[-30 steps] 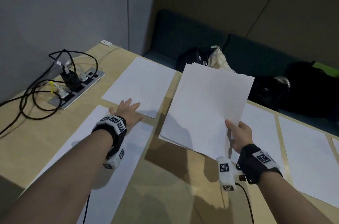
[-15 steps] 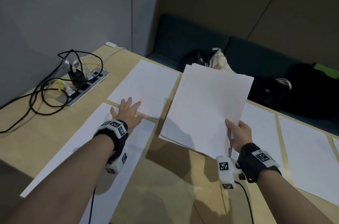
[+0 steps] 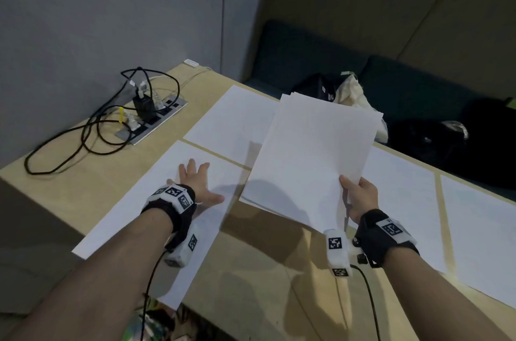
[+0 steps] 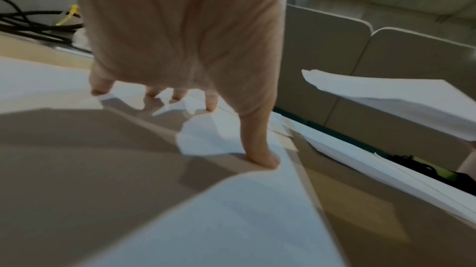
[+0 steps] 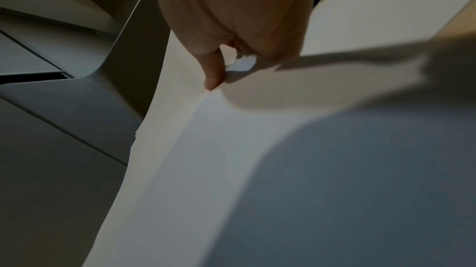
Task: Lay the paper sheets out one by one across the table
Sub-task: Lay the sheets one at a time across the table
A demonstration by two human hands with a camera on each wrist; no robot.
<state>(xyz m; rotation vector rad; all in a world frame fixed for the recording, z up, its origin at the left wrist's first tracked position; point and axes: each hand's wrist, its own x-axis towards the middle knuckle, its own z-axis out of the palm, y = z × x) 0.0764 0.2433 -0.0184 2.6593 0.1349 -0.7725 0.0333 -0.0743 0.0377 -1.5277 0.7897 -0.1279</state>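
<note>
My right hand (image 3: 356, 196) grips the near right corner of a stack of white paper sheets (image 3: 312, 156), thumb on top, and holds it tilted above the wooden table (image 3: 268, 254). In the right wrist view the thumb (image 5: 213, 71) presses on the stack (image 5: 195, 159). My left hand (image 3: 196, 181) lies flat with spread fingers on a single sheet (image 3: 156, 217) at the table's near left. The left wrist view shows its fingertips (image 4: 260, 159) resting on that sheet (image 4: 231, 220). Another sheet (image 3: 234, 122) lies beyond it, and more sheets (image 3: 405, 201) lie to the right.
A power strip (image 3: 152, 120) with plugs and looping black cables (image 3: 83, 142) sits at the table's far left by the grey wall. Behind the table's far edge is a dark bench (image 3: 418, 83) with black bags (image 3: 452, 142) and a cream cloth bag (image 3: 351, 92).
The left hand has slid back toward me along the near left sheet, still flat on it. The right hand keeps the stack in about the same place.
</note>
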